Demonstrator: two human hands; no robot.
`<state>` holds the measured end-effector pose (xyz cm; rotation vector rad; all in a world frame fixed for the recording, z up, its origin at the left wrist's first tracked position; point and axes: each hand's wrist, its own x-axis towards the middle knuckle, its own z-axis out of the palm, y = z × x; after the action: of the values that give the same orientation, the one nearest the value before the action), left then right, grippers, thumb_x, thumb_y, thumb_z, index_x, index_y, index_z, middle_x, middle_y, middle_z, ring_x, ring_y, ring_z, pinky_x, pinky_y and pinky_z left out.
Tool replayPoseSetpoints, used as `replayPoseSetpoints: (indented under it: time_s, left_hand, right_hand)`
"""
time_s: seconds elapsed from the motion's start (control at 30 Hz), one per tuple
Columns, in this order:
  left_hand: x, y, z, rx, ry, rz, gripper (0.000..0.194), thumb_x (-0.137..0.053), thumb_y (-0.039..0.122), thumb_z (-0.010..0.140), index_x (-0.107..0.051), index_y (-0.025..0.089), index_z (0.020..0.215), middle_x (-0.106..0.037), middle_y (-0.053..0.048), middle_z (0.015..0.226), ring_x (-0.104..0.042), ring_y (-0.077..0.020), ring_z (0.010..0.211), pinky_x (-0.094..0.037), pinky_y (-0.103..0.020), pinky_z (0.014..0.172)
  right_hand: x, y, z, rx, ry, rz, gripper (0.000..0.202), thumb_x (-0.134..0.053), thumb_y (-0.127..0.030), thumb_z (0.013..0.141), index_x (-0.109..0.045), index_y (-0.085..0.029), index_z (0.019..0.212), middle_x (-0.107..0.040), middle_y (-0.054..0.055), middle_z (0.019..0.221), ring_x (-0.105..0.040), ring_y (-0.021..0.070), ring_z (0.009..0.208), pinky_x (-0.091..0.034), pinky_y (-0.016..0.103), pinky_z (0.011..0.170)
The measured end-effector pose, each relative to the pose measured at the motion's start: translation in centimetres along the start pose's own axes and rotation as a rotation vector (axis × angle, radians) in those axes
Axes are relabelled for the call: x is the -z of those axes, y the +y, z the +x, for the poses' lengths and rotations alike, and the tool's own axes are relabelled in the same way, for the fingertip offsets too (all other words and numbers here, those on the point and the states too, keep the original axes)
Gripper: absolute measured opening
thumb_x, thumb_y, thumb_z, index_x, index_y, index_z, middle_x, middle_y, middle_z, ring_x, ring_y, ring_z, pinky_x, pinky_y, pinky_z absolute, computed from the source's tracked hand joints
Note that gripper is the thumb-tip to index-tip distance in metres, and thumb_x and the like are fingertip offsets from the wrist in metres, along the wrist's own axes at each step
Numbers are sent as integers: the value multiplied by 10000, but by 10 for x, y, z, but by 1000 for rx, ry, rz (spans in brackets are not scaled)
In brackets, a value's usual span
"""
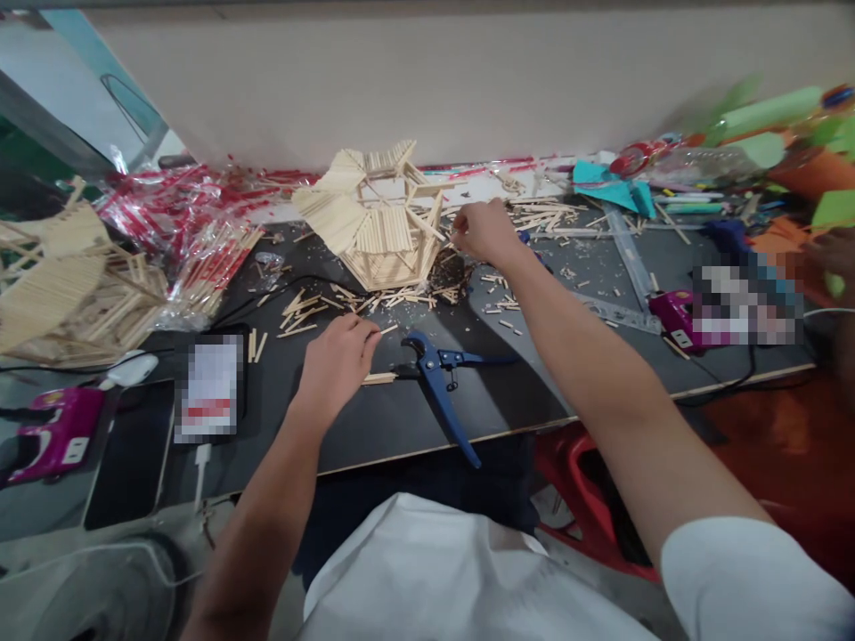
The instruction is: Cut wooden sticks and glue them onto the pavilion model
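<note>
My left hand (340, 356) is low over the table, its fingers closed on a short wooden stick (388, 330) whose end pokes out to the right. My right hand (486, 233) reaches to the right side of a many-sided model built of wooden sticks (384, 231). Its fingers are pinched together beside the model's slanting sticks; whatever is between them is hidden. Between my forearms lies a blue-handled cutter (437, 383), its jaws pointing up and left. A few sticks (379, 378) rest beside the cutter, partly behind my left hand.
Cut stick pieces (300, 312) litter the dark table. A second stick model (60, 276) and plastic-wrapped stick bundles (214, 267) are at left. Two phones, one lit (208, 387), lie near a purple power socket (57, 432). Clear rulers (628, 254) lie right; another person's hand (834, 258) shows there.
</note>
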<state>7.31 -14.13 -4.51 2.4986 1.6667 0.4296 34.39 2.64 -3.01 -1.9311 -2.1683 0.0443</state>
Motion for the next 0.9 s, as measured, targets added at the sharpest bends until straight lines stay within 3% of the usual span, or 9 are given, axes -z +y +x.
replayPoseSetpoints:
  time_s: [0.17, 0.33, 0.43, 0.57, 0.7, 0.8, 0.9]
  left_hand:
    - [-2, 4, -3, -20, -25, 16, 225, -497, 270, 1015, -707, 189, 1011, -698, -72, 1020, -647, -248, 1027, -467, -299, 668]
    - [0, 6, -4, -29, -21, 28, 213, -510, 269, 1012, -707, 187, 1020, -697, -70, 1016, -646, -250, 1026, -453, -301, 638]
    - [1, 6, -4, -29, -23, 30, 215, -511, 276, 1013, -709, 195, 1027, -700, -72, 1021, -647, -250, 1029, -452, -300, 633]
    - [1, 5, -4, -30, -38, 24, 225, -497, 276, 1018, -708, 196, 1027, -704, -76, 1037, -647, -251, 1044, -467, -302, 647]
    - [0, 5, -4, -33, -34, 13, 221, -499, 274, 1015, -706, 195, 1024, -711, -84, 1040, -650, -248, 1044, -482, -294, 660]
    - [1, 5, -4, -35, -21, 3, 217, -503, 278, 1015, -704, 198, 1031, -716, -82, 1044, -655, -244, 1047, -489, -289, 678]
    - [3, 5, -4, -43, 11, -37, 217, -502, 280, 1018, -696, 199, 1071, -718, -74, 1057, -655, -241, 1055, -501, -298, 716]
  right_hand:
    - [-26, 6, 34, 3, -69, -55, 224, -794, -213, 740, -772, -82, 920, -741, 143, 951, -649, 357, 1122, -463, 503, 1005]
    - [-43, 15, 53, 9, -49, -32, 328, -818, -373, 736, -740, -58, 789, -724, 177, 986, -663, 381, 1116, -460, 552, 1006]
    - [-44, 15, 57, -18, -57, -27, 347, -864, -296, 660, -744, -22, 835, -717, 205, 973, -668, 403, 1090, -487, 551, 967]
    - [-35, 7, 55, -57, -135, -50, 267, -835, -114, 623, -756, -16, 858, -727, 183, 923, -688, 388, 1040, -519, 529, 926]
    - [-20, 2, 54, -75, -156, -23, 214, -815, -95, 646, -772, -53, 851, -735, 135, 908, -699, 354, 1013, -535, 486, 914]
    - [-1, 8, 50, -117, -103, 54, 235, -824, -140, 666, -769, -53, 877, -733, 125, 903, -702, 338, 987, -533, 471, 905]
    - [25, 16, 28, -153, 18, 207, 228, -799, -123, 685, -749, -68, 901, -736, 116, 894, -706, 272, 907, -533, 434, 879]
